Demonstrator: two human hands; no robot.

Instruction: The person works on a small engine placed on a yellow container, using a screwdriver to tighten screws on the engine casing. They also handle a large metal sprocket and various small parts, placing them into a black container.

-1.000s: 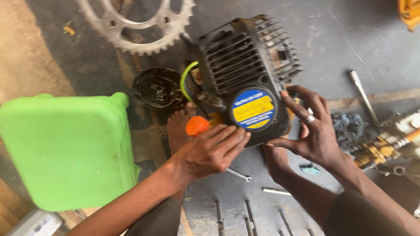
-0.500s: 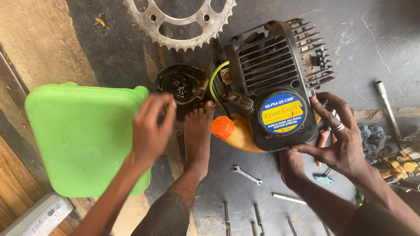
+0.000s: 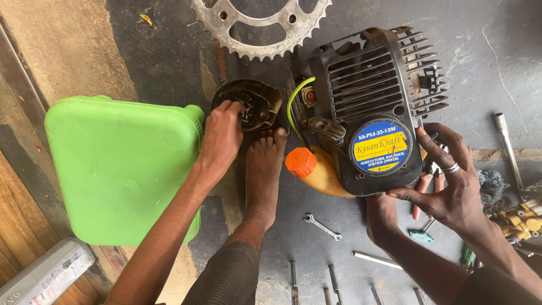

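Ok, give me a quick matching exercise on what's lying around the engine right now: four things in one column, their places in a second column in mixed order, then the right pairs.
Things:
1. toothed sprocket
2. green container
3. orange cap
4. small spanner

Places:
A. on the floor below the engine, beside the bare foot
B. at the top edge, above the engine
C. on the yellowish tank at the engine's lower left
D. far left, beside the left hand's forearm

Pairs: 1-B, 2-D, 3-C, 4-A
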